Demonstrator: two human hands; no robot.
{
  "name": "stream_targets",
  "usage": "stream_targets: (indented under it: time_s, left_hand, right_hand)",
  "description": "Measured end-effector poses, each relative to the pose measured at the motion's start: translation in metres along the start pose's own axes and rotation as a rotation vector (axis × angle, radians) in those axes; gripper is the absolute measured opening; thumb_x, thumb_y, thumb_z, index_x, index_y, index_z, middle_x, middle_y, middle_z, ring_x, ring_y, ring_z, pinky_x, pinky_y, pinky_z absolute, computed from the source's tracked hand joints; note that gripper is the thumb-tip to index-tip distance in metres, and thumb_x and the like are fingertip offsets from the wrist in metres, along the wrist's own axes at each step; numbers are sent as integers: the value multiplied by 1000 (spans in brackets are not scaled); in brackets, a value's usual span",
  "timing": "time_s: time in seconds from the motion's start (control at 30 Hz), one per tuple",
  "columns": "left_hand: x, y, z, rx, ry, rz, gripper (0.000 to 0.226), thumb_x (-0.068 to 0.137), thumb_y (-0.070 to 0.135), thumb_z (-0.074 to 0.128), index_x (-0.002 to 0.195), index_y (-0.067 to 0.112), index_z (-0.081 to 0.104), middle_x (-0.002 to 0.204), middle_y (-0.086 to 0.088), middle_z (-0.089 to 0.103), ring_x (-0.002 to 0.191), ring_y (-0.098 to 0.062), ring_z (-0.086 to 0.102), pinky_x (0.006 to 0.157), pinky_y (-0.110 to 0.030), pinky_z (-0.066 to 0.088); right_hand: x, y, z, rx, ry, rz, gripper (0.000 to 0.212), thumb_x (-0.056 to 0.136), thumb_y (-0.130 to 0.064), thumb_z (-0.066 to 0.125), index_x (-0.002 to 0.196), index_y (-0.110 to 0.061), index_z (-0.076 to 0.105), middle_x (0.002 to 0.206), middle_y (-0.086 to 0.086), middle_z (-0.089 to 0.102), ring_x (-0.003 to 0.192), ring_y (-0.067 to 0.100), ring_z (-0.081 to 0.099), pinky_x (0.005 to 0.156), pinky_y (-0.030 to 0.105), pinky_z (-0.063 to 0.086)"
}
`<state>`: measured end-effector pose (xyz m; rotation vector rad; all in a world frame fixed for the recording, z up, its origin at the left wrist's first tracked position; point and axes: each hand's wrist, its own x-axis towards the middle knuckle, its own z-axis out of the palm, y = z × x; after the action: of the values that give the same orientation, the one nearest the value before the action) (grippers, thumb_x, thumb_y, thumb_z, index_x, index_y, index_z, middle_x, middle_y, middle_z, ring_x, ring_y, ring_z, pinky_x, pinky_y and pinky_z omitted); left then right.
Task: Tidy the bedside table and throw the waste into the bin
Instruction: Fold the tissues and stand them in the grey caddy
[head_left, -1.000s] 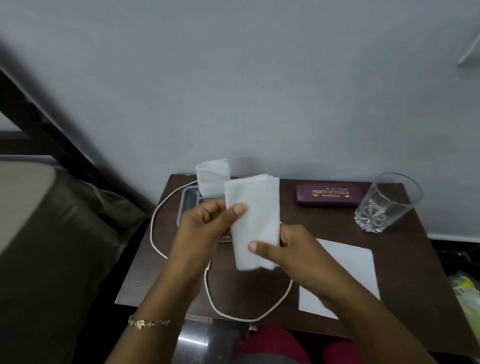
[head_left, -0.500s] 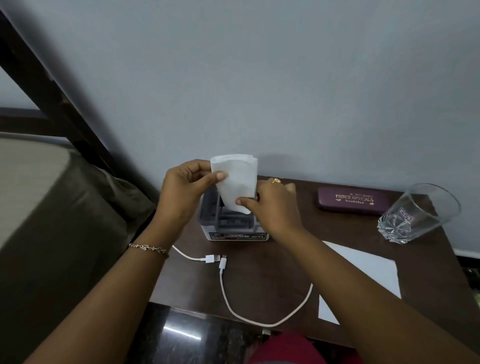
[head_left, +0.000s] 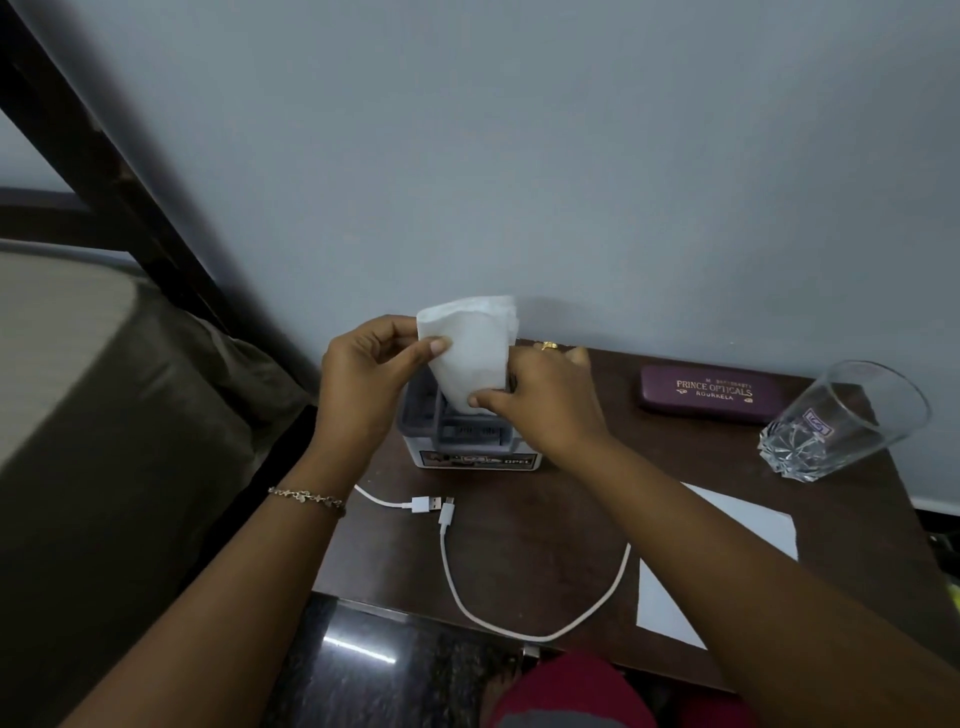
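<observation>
Slotting, item one: folded white napkin (head_left: 470, 348), held upright over the grey holder (head_left: 457, 441) at the back of the bedside table (head_left: 545, 545), lower end at or just inside a slot; which slot cannot be told. Left hand (head_left: 363, 379) pinches the upper edge; right hand (head_left: 545, 405) pinches the lower end. Best handling, by judgement: hold the fold flat, steer the bottom edge straight down between dividers, loosen the lower pinch first, press from above. Nearby: white cable (head_left: 447, 551) in front; sheet of paper (head_left: 670, 603), spectacle case (head_left: 709, 389) and glass (head_left: 831, 421) to the right
</observation>
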<state>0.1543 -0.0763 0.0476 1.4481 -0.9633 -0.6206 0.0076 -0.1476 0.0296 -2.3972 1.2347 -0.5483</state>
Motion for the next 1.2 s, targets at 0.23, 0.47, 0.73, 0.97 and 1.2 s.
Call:
stream_targets:
  time_s: [0.23,0.47,0.73,0.97,1.2]
  left_hand:
    - [1,-14,2,146,-5,14,10,77,16,73,87,17,71,94,-6,72,91,-19,68,84,-36,55]
    - [2,-18,5,256,15,26,8,78,22,73,86,21,71,88,7,71,89,-13,68,83,-33,55]
    - [-4,-24,5,312,30,35,13,77,21,74,87,29,70,88,17,69,88,-2,65,82,-21,53]
    - [-10,-25,6,376,25,44,15,76,21,74,88,29,69,92,6,69,90,-15,65,83,-31,54]
    - [-15,-28,9,382,30,27,15,76,19,73,90,23,71,100,1,70,90,-11,64,80,-13,50]
  right_hand:
    - [-1,2,3,44,-36,55,34,79,-45,67,103,-21,66,98,1,71,93,23,60,83,35,31]
    - [-3,4,-2,132,-21,64,35,78,-42,69,108,-25,67,96,1,72,90,23,63,87,39,44]
    - [-9,5,-3,85,-14,50,37,77,-44,69,109,-24,66,98,0,71,90,22,63,72,31,42]
    - [-14,5,0,86,32,43,38,80,-42,67,113,-25,63,100,2,70,89,23,62,74,33,47]
    - [-14,5,-1,71,92,-11,28,81,-39,66,106,-26,63,86,0,69,86,23,61,68,29,35]
